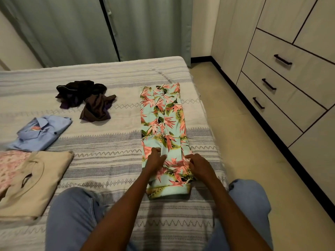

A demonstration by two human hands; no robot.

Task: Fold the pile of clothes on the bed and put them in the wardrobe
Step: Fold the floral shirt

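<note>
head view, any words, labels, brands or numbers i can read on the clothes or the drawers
No readable text anywhere in this view.
Folded light blue collared shirt: a small flag-style patch with red and white stripes, no legible lettering.
Floral turquoise and pink garment: leaf print only.
Folded beige t-shirt: neck label area too dark to read.
Pale wardrobe drawers: plain fronts, black handles.
</note>
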